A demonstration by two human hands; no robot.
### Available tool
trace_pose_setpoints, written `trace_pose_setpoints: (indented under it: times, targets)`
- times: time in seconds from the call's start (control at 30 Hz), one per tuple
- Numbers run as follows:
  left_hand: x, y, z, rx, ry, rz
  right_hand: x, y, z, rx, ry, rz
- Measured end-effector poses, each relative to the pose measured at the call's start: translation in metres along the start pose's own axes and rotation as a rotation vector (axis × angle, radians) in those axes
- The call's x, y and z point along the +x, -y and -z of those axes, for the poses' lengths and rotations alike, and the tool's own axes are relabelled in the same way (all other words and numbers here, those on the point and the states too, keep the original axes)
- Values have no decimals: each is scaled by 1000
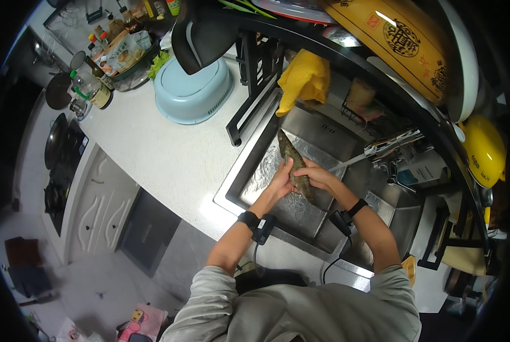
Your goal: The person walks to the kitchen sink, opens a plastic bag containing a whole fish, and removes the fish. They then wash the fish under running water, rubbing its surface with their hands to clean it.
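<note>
Both my hands hold a dark, mottled whole fish [296, 164] above the basin of a stainless steel sink [263, 175]. My left hand [283, 179] grips its left side, thumb on top. From the right, my right hand [317, 174] clasps the fish around the middle, thumb lying across it. One end of the fish points up and away from me, the other towards my right forearm. Water streams from a chrome faucet [392, 143] just right of my right hand. Shallow water glistens on the basin floor. Parts of my fingers are hidden beneath the fish.
A black dish rack [255, 102] spans the sink, with a yellow cloth [306, 79] hanging from it. Left of it, a light blue plastic basin [193, 85] lies upside down on the white counter [165, 145]. Bottles [92, 87] stand farther left. A second sink bowl [381, 209] is at the right.
</note>
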State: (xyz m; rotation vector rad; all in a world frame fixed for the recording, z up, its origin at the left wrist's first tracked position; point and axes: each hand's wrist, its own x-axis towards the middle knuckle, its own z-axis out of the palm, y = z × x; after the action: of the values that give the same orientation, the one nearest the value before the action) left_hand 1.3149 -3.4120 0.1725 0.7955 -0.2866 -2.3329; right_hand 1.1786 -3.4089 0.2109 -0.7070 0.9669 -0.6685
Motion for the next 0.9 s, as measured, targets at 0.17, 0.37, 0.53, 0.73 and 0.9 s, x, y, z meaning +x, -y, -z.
trace_pose_setpoints:
  times: [0.17, 0.37, 0.53, 0.73, 0.9]
  targets:
    - [-7, -3, 12, 27, 139, 55, -7, 4, 24, 7, 51, 35]
    - [-5, -10, 23, -176, 198, 177, -13, 0, 28, -94, -64, 129]
    - [-4, -10, 23, -260, 152, 176, -26, -4, 31, -339, -146, 84]
    - [8, 1, 20, -330, 129, 142, -32, -9, 45, -626, -127, 38]
    - [23, 11, 16, -358, 117, 99, -37, -3, 57, -687, -219, -139]
